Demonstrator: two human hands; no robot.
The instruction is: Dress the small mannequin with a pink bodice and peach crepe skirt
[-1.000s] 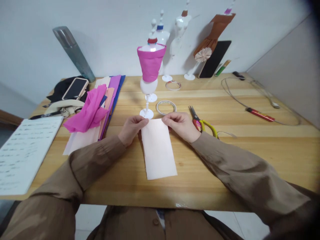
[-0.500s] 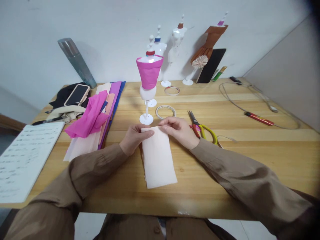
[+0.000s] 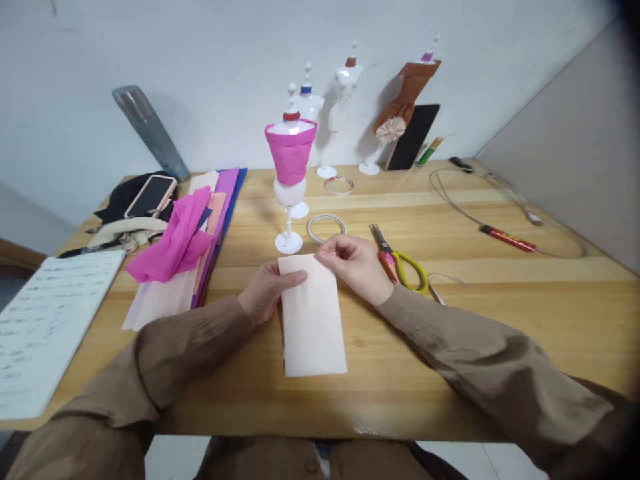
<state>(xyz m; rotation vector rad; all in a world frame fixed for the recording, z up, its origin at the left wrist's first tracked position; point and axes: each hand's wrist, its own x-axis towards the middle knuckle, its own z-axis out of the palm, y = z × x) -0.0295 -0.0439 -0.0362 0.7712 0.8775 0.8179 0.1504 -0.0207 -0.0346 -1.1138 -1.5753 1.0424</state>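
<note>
Wooden table (image 3: 500, 320) carries a pale pink sheet (image 3: 313, 327), lying flat at centre w/ its long axis toward the person. L hand (image 3: 264, 293) closes on the sheet's upper-left edge, index finger laid across the top. R hand (image 3: 356, 265) pinches the upper-right corner. Sheet extends from both grips toward the near table edge. Mannequin stand (image 3: 290, 160), tape ring (image 3: 326, 228) and scissors (image 3: 400, 261) sit just beyond.

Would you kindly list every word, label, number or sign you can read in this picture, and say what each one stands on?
No text here can be quoted.
The white sheet at the table's left edge: rows of printed lines, too blurred to read.
The pale pink paper held by the left hand and right hand: no print visible.
The phone and the dark screen against the wall: blank, nothing legible.
</note>
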